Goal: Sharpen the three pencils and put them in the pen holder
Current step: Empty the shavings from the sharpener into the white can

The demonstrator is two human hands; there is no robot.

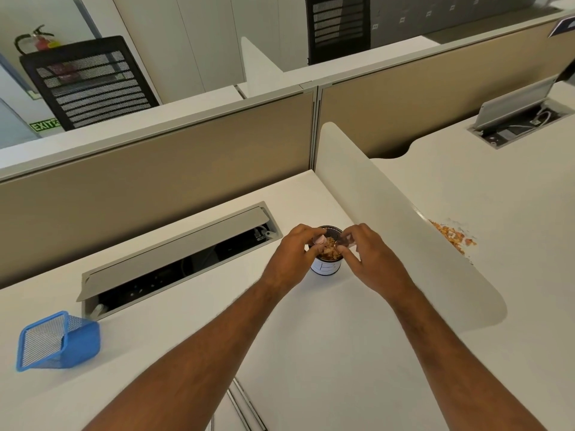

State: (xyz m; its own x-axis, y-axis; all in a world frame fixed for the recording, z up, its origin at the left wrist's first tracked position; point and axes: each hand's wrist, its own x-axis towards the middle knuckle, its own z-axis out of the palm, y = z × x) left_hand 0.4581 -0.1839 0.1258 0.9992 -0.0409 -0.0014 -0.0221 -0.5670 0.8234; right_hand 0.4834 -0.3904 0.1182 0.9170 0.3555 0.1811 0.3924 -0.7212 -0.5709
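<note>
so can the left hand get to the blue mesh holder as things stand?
Probably yes: the blue mesh holder lies tipped on open desk on that side, nothing between. But the left hand is busy over the small cup.

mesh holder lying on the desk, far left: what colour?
Blue, with a fine wire-mesh pattern; the mesh holder lies tipped on its side. Clearest in the head view.
</note>
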